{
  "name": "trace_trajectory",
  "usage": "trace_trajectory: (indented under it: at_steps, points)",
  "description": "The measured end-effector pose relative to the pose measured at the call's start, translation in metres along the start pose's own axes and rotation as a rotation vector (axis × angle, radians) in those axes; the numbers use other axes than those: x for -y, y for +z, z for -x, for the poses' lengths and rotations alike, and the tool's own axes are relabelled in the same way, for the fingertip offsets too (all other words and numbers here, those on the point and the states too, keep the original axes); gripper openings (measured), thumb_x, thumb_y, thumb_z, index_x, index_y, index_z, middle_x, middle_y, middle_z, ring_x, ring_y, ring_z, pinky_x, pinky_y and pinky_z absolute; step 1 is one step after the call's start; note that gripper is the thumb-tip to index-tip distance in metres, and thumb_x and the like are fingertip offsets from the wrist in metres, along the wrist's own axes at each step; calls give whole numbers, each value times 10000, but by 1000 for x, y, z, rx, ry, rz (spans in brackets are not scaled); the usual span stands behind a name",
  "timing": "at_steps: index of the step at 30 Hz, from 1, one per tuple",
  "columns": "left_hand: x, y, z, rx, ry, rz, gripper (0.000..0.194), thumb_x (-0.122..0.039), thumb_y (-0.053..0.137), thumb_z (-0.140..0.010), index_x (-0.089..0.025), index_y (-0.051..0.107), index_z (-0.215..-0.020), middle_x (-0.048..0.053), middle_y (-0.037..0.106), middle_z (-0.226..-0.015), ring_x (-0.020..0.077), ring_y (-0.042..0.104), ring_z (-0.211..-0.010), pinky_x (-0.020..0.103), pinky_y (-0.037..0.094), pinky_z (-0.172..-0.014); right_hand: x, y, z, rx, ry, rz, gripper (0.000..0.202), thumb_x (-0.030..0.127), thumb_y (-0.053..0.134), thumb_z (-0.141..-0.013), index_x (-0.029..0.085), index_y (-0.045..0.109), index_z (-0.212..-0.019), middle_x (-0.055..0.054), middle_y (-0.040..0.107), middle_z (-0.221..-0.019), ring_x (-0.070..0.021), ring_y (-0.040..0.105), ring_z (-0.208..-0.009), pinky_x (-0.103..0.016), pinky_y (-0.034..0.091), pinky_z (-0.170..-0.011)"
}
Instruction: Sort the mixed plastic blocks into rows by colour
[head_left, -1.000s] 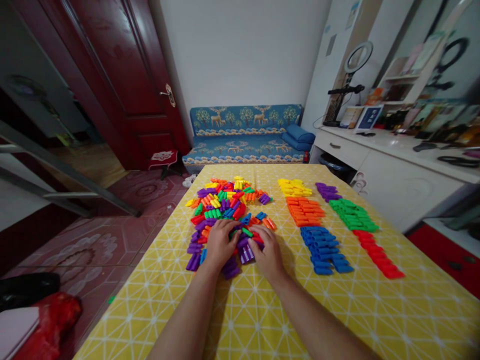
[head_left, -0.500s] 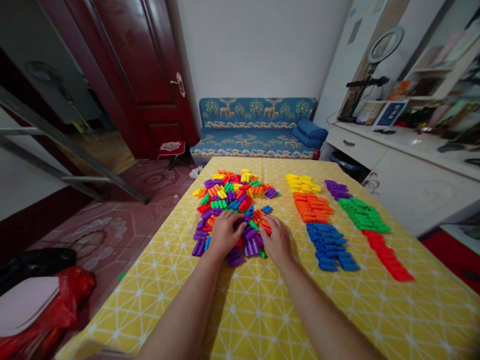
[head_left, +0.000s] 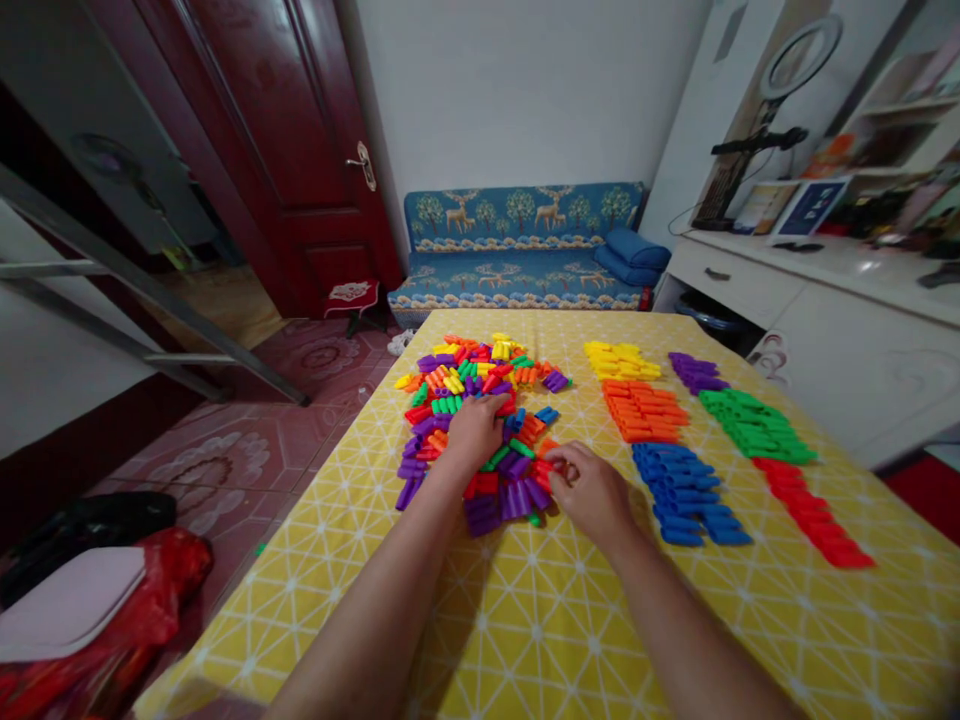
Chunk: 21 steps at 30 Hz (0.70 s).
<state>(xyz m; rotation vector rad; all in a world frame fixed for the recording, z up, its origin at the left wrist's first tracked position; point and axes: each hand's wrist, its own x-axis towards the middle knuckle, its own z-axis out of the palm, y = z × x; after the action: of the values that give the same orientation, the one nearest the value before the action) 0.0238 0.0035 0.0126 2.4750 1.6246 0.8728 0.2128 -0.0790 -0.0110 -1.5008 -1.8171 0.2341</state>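
Note:
A mixed pile of small plastic tubes in purple, red, orange, green, blue and yellow lies on the yellow patterned tablecloth. My left hand reaches over the middle of the pile, its fingertips among the pieces; whether it grips one is hidden. At the pile's right edge, my right hand has thumb and fingers pinched beside orange and red pieces. Sorted groups lie to the right: yellow, orange, blue, purple, green and red.
A blue patterned sofa stands beyond the table. White drawers line the right side. On the left are a metal ladder, a small red stool and a red bag on the floor.
My left hand has moved forward over the pile. My right hand has shifted right to the pile's edge, its fingers drawn together. The camera view has turned slightly.

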Motion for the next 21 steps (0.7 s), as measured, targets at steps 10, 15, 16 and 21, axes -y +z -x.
trace_trajectory:
  at_steps: [10, 15, 16, 21]
  points:
    - [-10, 0, 14, 46, -153, -58, 274, -193, 543, -885, -314, 747, -1024, 28, 712, -975, 222, 620, -964, 296, 467, -795, 4, -2, 0, 243, 10, 121, 312, 223, 591, -847, 279, 673, -1143, -34, 620, -1076, -162, 619, -915, -261, 459, -794]
    - [-7, -1, 25, 0, -158, -29, 243, -244, 528, -903, -292, 729, -1031, 33, 696, -955, 207, 622, -943, 280, 444, -762, 7, 1, -2, 117, 116, 132, 214, 373, 607, -851, 218, 656, -990, -43, 648, -1002, -170, 614, -845, -278, 448, -742]
    - [-7, -1, 24, -4, -162, -34, 220, -277, 536, -903, -282, 728, -1010, 35, 696, -943, 209, 623, -934, 280, 438, -749, 7, -1, -3, 106, 132, 154, 208, 386, 622, -837, 214, 645, -951, -38, 652, -970, -171, 611, -834, -277, 442, -728]
    - [-8, -1, 20, -6, -198, -60, 143, -378, 628, -835, -242, 671, -818, 25, 694, -867, 205, 628, -890, 262, 381, -661, 8, -23, -3, 196, 82, 312, 221, 341, 717, -757, 233, 621, -924, -20, 669, -970, -200, 597, -949, -295, 431, -768]
